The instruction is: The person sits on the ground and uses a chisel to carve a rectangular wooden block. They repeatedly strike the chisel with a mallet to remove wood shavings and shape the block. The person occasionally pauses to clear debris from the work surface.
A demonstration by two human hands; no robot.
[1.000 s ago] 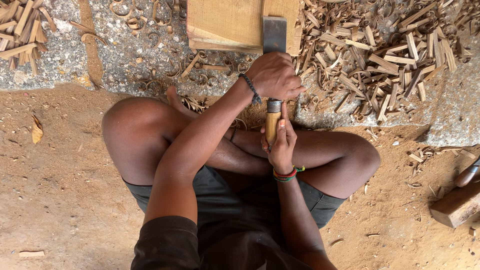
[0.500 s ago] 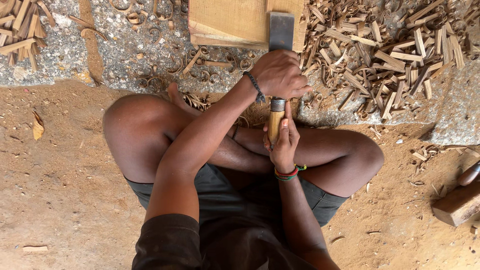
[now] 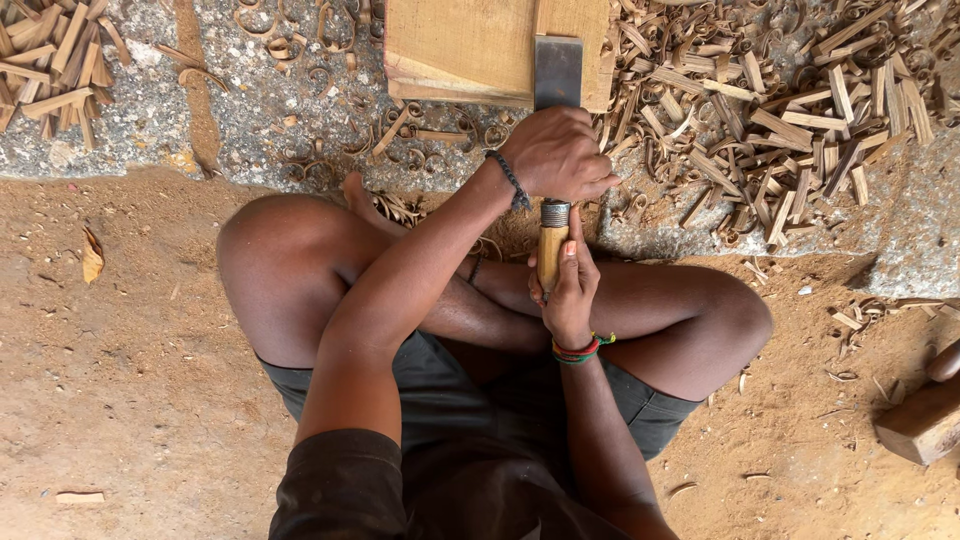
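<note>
Wooden block [image 3: 470, 45] lies ahead on stone slab [image 3: 150, 130]. I see left hand [image 3: 560, 155] clamped on chisel [image 3: 557, 70] shank, right hand [image 3: 568, 290] wrapped round handle. Paring step; blade edge probably on block. Next push needs steady forward pressure.

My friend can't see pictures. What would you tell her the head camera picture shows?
A person sits cross-legged on dirt, pushing a wide chisel into a wooden block. The left hand presses near the blade while the right hand grips the wooden handle. Curly wood shavings cover the stone slab.
</note>
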